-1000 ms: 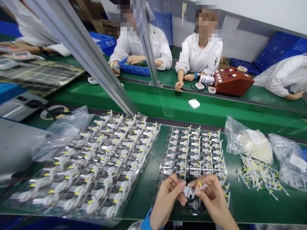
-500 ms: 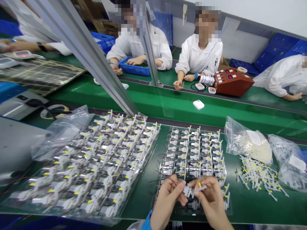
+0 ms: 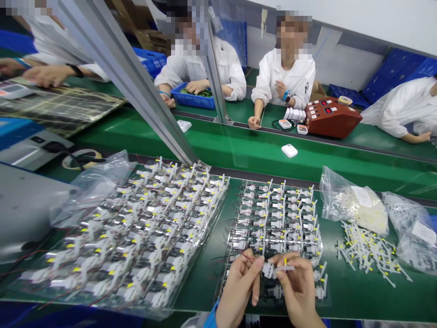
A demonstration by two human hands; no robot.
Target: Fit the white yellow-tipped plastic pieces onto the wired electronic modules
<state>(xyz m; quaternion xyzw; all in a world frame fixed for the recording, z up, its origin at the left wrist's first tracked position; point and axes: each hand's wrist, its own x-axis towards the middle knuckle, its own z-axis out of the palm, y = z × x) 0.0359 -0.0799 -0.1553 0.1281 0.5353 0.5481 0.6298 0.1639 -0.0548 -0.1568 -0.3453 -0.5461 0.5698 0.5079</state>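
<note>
My left hand (image 3: 239, 284) pinches a small motor with a white plastic housing (image 3: 268, 270), its thin red wires trailing to the left. In my right hand (image 3: 301, 284), thumb and fingers grip a white plastic stick with a yellow piece (image 3: 288, 268), held right against the housing. I cannot tell whether the two parts are joined. Both hands hover over the near end of a clear tray (image 3: 326, 298) filled with rows of similar motors, several with sticks on them. To the right lies a loose pile of white sticks with yellow pieces (image 3: 370, 250).
Another clear tray (image 3: 167, 314) of motors lies left. Plastic bags (image 3: 355, 200) rest behind the stick pile. A slanted metal post (image 3: 136, 86) rises beyond the left tray. Across the green conveyor (image 3: 239, 146), carrying a white box (image 3: 289, 150), co-workers sit by a red-brown machine (image 3: 332, 117).
The white box on the conveyor has shifted right, and another has come out from behind the post. A co-worker opposite has raised a hand. My hands stay nearly in place, still holding both parts.
</note>
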